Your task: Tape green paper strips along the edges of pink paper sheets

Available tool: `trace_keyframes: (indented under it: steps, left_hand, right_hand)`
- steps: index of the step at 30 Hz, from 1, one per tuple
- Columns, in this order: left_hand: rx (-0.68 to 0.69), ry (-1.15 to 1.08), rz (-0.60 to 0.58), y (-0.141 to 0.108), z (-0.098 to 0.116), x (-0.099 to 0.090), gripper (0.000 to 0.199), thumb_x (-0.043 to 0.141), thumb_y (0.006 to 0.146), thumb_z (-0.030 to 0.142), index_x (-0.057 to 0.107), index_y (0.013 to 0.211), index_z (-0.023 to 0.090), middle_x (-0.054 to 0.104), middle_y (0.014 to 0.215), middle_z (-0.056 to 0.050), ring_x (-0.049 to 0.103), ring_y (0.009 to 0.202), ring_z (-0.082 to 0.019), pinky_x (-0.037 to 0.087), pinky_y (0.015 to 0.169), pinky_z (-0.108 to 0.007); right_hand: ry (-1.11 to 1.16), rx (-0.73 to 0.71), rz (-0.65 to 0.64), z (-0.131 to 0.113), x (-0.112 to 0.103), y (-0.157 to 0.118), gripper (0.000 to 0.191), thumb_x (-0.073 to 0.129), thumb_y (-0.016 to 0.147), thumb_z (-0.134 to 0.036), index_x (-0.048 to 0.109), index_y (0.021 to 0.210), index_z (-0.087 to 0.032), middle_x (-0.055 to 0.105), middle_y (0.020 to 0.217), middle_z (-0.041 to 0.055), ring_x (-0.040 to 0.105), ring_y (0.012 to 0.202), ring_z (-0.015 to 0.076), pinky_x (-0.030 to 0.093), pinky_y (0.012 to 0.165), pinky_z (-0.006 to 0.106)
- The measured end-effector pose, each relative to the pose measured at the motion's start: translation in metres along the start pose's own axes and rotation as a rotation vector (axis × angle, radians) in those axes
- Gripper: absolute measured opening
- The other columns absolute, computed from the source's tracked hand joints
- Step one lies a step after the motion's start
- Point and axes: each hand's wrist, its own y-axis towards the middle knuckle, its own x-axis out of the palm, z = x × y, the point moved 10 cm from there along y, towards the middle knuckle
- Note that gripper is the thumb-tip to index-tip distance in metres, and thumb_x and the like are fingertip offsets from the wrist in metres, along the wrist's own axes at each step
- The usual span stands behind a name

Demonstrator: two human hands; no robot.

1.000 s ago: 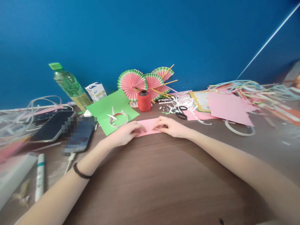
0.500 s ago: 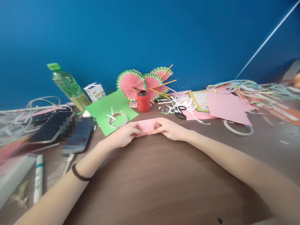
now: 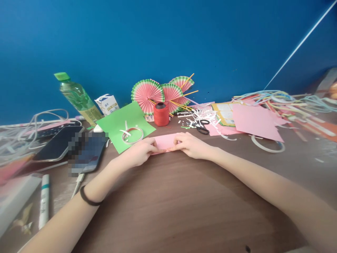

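A small piece of pink paper lies on the brown table between my hands. My left hand pinches its near left edge, fingers closed. At the near right edge my right hand grips it the same way, thumb and fingers together. Just behind the paper stands a red spool of thread. Beside my left hand is a sheet of green paper with a roll of tape on it. The fingers partly cover the paper's near edge, so any fold there is hard to make out.
Pleated paper fans lean against the blue wall. Black-handled scissors lie by white paper scraps. Pink sheets and paper strips are at right. A tilted green bottle, phones and a marker are at left.
Both hands keep their hold on the pink paper and have barely moved. The whole view has shifted very slightly.
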Motion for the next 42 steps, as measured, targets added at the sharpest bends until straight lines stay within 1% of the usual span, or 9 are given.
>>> trace_keyframes:
  steps: [6,14,19,23,27,30,35,38,42]
  left_hand:
    - [-0.054,-0.161,-0.042,-0.002,-0.011,-0.003,0.037,0.039,0.084,0.020,0.064,0.110,0.028,0.061,0.107,-0.003,0.056,0.093,-0.016,0.041,0.084,-0.026]
    - [-0.214,-0.310,-0.088,-0.007,-0.036,-0.004,0.021,0.050,0.074,0.026,0.061,0.090,0.020,0.067,0.090,-0.002,0.062,0.082,-0.016,0.047,0.074,-0.025]
    - [-0.228,-0.195,-0.074,-0.008,-0.035,-0.006,0.018,0.053,0.071,0.030,0.059,0.084,0.020,0.064,0.080,-0.002,0.059,0.071,-0.016,0.045,0.062,-0.025]
    - [-0.167,-0.114,-0.046,-0.008,-0.026,-0.011,0.016,0.047,0.073,0.027,0.060,0.080,0.020,0.063,0.079,-0.002,0.057,0.071,-0.016,0.044,0.063,-0.026]
    - [-0.166,-0.104,0.023,-0.007,-0.025,-0.018,0.020,0.043,0.073,0.023,0.061,0.083,0.019,0.064,0.082,-0.003,0.057,0.074,-0.017,0.045,0.068,-0.028]
    - [-0.180,-0.132,0.140,-0.008,-0.023,-0.030,0.021,0.043,0.076,0.025,0.060,0.087,0.019,0.064,0.088,-0.004,0.057,0.082,-0.018,0.045,0.075,-0.030]
    - [-0.275,-0.204,0.323,-0.014,-0.022,-0.054,0.024,0.042,0.081,0.031,0.060,0.089,0.019,0.065,0.095,-0.003,0.057,0.087,-0.018,0.045,0.080,-0.030]
    - [-0.311,-0.287,0.372,-0.016,-0.026,-0.059,0.029,0.043,0.082,0.038,0.063,0.091,0.019,0.067,0.097,-0.003,0.059,0.089,-0.019,0.044,0.083,-0.031]
    - [-0.373,-0.432,0.369,-0.017,-0.041,-0.054,0.034,0.049,0.078,0.044,0.066,0.090,0.018,0.069,0.098,-0.003,0.060,0.090,-0.021,0.044,0.084,-0.031]
  right_hand:
    - [0.161,0.048,-0.028,0.006,0.000,0.001,0.046,0.038,0.086,-0.006,0.062,0.114,-0.034,0.057,0.091,0.0039,0.050,0.091,0.0153,0.039,0.083,0.031]
    - [0.225,0.037,0.008,0.013,-0.001,-0.001,0.029,0.054,0.084,-0.023,0.064,0.111,-0.025,0.060,0.098,0.0054,0.053,0.096,0.0167,0.042,0.087,0.033]
    - [0.221,0.037,0.114,0.014,-0.005,-0.003,0.024,0.052,0.086,-0.028,0.068,0.103,-0.022,0.062,0.092,0.0061,0.054,0.090,0.0166,0.043,0.082,0.032]
    - [0.133,-0.013,0.181,0.009,-0.007,-0.005,0.025,0.047,0.089,-0.028,0.068,0.098,-0.020,0.061,0.087,0.0070,0.053,0.086,0.0169,0.042,0.079,0.032]
    - [-0.035,0.005,0.259,0.011,-0.015,-0.007,0.028,0.041,0.091,-0.028,0.067,0.088,-0.018,0.061,0.084,0.0081,0.050,0.080,0.0182,0.038,0.076,0.034]
    - [-0.087,0.076,0.377,0.015,-0.031,-0.009,0.030,0.039,0.092,-0.028,0.065,0.082,-0.018,0.060,0.082,0.0079,0.048,0.078,0.0186,0.036,0.074,0.035]
    - [0.138,0.154,0.553,0.019,-0.055,-0.016,0.027,0.038,0.092,-0.029,0.063,0.085,-0.020,0.058,0.079,0.0062,0.050,0.080,0.0188,0.040,0.075,0.034]
    - [0.224,0.187,0.584,0.022,-0.059,-0.017,0.026,0.040,0.091,-0.031,0.064,0.087,-0.021,0.058,0.079,0.0056,0.051,0.080,0.0189,0.041,0.075,0.034]
    - [0.338,0.271,0.562,0.033,-0.058,-0.015,0.022,0.047,0.087,-0.030,0.067,0.085,-0.020,0.060,0.080,0.0048,0.054,0.079,0.0179,0.042,0.076,0.034]
